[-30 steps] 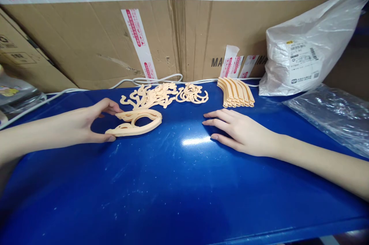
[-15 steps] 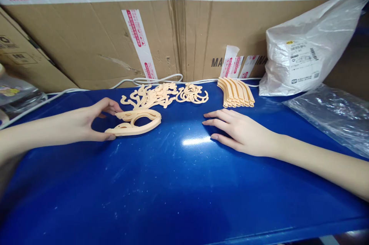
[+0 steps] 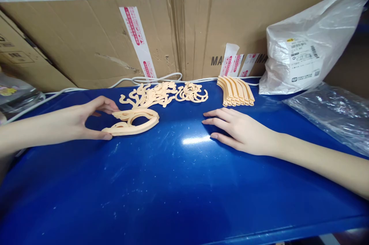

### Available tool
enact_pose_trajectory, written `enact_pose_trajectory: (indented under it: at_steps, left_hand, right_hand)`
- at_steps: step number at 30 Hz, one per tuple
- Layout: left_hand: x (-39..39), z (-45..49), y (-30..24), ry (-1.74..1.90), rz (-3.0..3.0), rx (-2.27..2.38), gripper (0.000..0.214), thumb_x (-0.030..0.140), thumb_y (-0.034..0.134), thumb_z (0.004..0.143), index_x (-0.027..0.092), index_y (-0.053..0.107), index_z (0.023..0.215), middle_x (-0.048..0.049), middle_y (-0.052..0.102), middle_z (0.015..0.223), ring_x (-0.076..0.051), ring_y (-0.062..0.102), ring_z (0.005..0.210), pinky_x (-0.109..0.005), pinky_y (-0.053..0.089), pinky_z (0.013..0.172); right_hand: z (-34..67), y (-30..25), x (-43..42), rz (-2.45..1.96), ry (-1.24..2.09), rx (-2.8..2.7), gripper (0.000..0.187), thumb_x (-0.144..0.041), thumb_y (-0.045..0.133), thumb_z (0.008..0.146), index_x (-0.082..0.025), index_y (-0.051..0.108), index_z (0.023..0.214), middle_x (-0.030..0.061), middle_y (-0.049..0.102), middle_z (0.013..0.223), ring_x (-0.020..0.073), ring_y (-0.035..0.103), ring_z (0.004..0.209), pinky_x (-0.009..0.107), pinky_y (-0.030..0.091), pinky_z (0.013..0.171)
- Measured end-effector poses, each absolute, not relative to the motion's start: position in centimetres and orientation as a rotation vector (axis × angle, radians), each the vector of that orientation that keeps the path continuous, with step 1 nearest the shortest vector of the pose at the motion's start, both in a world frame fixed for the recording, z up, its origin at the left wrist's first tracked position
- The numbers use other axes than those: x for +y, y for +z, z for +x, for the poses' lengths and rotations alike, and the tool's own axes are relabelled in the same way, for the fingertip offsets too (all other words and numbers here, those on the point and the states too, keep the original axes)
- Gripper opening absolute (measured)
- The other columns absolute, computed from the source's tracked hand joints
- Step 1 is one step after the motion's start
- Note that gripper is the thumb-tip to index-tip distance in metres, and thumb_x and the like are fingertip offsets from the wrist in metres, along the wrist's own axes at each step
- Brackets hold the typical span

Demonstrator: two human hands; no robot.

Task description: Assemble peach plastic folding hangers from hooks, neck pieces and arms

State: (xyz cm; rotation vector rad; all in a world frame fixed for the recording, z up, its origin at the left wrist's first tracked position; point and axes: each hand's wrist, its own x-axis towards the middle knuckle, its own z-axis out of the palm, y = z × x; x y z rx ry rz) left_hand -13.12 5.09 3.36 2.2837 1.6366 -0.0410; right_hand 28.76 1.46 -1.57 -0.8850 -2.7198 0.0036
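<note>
Left hand holds smooth, looped cream frame toward left edge of glossy blue surface; right hand palm-down, loosely spread. Curved bars stacked, far edge.

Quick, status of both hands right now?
Left hand: holding the beige, curved, plastic-looking folded hanger by its open end, thumb and fingers wide.
Right hand: open, palm down on the glossy blue table, nothing visibly held.

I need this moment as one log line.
left hand: holds folded hanger | right hand: rests on blue tabletop | curved pieces: stacked beyond right hand
</note>
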Motion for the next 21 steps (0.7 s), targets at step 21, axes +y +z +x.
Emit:
enact_pose_trajectory:
  at_steps: [21]
  left_hand:
    - [5.00,-12.81,3.48,-0.046,2.288,1.640,0.065,0.059,0.061,0.069,0.022,0.039,0.119,-0.0081,0.056,0.126,-0.022,0.054,0.114,-0.035,0.041,0.099]
  right_hand:
    - [28.76,-1.48,1.47,-0.906,0.004,-2.739,0.037,-0.036,0.041,0.096,-0.018,0.054,0.126,0.0121,0.052,0.131,0.0245,0.053,0.115,0.044,0.044,0.099]
